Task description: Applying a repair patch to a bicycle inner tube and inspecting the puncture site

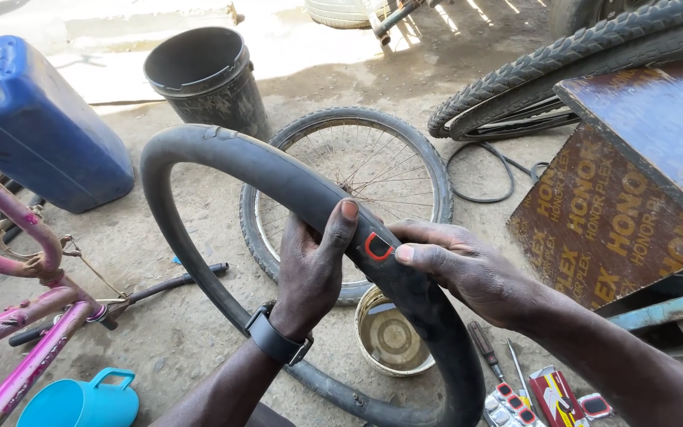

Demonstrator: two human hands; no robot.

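Black rubber inner tube [199, 158], looped, held above the dirt floor [160, 316] over a spoked bicycle wheel [373, 166]. Left hand [310, 269] wrapped around it; right hand [460, 265] pressing a red-edged black patch [379, 247] onto it. Small round tin [393, 340] below.

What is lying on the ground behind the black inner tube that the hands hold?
Behind the inner tube lies a spoked bicycle wheel and a small round tin. The tube, left hand and right hand cover the wheel's near rim.

both hands [310, 269] seemingly clasped, thumbs raised
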